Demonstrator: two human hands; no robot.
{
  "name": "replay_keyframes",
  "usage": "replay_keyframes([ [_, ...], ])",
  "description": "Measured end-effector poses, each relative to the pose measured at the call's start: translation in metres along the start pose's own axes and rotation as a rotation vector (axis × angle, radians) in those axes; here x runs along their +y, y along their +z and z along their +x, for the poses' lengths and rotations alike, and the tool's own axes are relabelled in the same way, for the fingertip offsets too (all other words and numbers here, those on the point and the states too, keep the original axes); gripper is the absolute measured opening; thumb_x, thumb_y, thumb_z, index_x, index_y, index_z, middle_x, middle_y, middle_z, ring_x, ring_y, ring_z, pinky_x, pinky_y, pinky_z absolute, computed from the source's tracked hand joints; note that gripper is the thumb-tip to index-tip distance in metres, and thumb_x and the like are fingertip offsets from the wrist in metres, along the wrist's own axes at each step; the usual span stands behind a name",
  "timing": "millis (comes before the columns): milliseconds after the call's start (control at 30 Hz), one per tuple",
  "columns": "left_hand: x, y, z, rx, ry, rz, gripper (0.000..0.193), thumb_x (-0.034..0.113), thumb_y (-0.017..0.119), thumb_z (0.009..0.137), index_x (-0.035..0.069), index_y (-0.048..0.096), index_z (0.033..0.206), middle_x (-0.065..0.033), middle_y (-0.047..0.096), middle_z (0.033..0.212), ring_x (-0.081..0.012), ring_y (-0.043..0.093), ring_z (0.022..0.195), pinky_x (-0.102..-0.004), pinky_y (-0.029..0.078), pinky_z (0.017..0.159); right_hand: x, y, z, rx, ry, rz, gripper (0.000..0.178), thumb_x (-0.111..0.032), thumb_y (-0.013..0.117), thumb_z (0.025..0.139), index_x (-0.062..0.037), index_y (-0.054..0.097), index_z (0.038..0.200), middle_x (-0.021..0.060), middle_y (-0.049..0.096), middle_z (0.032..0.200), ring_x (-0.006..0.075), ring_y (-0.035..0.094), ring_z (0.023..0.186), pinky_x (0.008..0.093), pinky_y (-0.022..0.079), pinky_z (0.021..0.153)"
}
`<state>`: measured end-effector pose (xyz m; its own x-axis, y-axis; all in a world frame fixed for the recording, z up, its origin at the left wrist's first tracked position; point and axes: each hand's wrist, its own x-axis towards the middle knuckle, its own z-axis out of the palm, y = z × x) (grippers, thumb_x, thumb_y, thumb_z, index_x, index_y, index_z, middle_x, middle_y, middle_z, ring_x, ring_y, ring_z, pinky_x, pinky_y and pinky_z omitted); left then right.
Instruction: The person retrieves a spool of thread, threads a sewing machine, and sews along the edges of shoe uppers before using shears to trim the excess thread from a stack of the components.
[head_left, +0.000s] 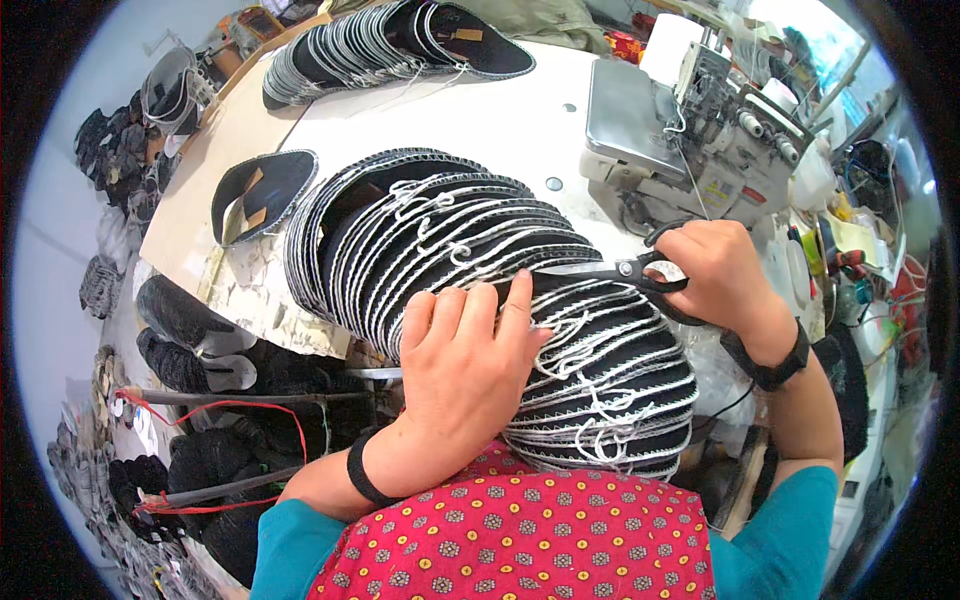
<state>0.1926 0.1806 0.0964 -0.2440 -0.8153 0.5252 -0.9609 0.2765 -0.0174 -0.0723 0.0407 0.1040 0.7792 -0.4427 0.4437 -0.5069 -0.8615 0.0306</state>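
Note:
A long fanned stack of black, sole-shaped fabric pieces (480, 215) with white stitched edges curves across the table toward me. Loose white thread ends curl along its top. My left hand (465, 345) lies on the stack, fingers stretched out and the index finger pointing away from me. In my right hand (715, 270) is a pair of scissors (627, 270) with black handles, my fingers wrapped round the loops. The blades point left over the stack, their tips close to my left index fingertip. Whether thread lies between the blades I cannot make out.
A second row of similar pieces (350, 55) stands at the back of the white table (540, 110). One loose piece (262, 195) lies at the left. A sewing machine (700, 130) stands back right. Dark bundles (215, 470) and a metal frame with red cord are lower left.

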Motion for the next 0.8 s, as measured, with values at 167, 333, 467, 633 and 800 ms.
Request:
replay_keyframes([
  [167, 0.003, -0.007, -0.003, -0.132, -0.140, 0.006, 0.038, 0.037, 0.077, 0.079, 0.009, 0.067, 0.103, -0.0080, 0.060, 0.104, -0.0277, 0.056, 0.100, -0.0435, 0.040, 0.089, -0.007, 0.000, 0.008, -0.024, 0.008, -0.006, 0.029, -0.029, 0.078, 0.074, -0.0093, 0.057, 0.077, 0.0089, 0.058, 0.067, 0.0311, 0.062, 0.065, 0.0432, 0.049, 0.059],
  [333, 0.002, -0.009, -0.003, -0.070, -0.111, 0.039, 0.041, 0.036, 0.078, 0.077, 0.008, 0.065, 0.105, -0.0120, 0.063, 0.124, -0.0302, 0.056, 0.116, -0.0449, 0.039, 0.095, -0.016, -0.003, 0.015, -0.080, 0.026, -0.014, 0.030, -0.020, 0.080, 0.069, -0.0058, 0.059, 0.084, 0.0105, 0.060, 0.075, 0.0322, 0.062, 0.075, 0.0422, 0.048, 0.066],
  [467, -0.004, -0.003, 0.000, -0.127, 0.006, -0.220, 0.040, 0.027, 0.077, 0.079, 0.007, 0.063, 0.112, -0.0058, 0.069, 0.112, -0.0244, 0.062, 0.109, -0.0416, 0.041, 0.093, -0.024, 0.007, 0.022, -0.165, 0.097, -0.004, 0.033, -0.022, 0.080, 0.069, -0.0050, 0.059, 0.088, 0.0116, 0.060, 0.081, 0.0329, 0.061, 0.082, 0.0418, 0.049, 0.072],
  [633, -0.008, -0.001, -0.001, -0.075, 0.001, -0.302, 0.045, 0.023, 0.077, 0.082, 0.006, 0.061, 0.121, -0.0077, 0.068, 0.111, -0.0263, 0.062, 0.107, -0.0410, 0.041, 0.093, -0.019, 0.010, 0.018, -0.177, 0.038, 0.025, 0.030, -0.025, 0.081, 0.069, -0.0069, 0.059, 0.079, 0.0105, 0.060, 0.064, 0.0351, 0.063, 0.064, 0.0457, 0.049, 0.058],
  [800, -0.008, -0.003, 0.000, -0.062, -0.083, -0.264, 0.054, 0.027, 0.077, 0.082, 0.002, 0.060, 0.127, -0.0118, 0.066, 0.111, -0.0298, 0.060, 0.104, -0.0426, 0.041, 0.093, -0.007, -0.005, 0.005, -0.160, 0.049, 0.049, 0.027, -0.020, 0.080, 0.067, -0.0065, 0.060, 0.081, 0.0108, 0.060, 0.066, 0.0333, 0.063, 0.065, 0.0441, 0.048, 0.059],
])
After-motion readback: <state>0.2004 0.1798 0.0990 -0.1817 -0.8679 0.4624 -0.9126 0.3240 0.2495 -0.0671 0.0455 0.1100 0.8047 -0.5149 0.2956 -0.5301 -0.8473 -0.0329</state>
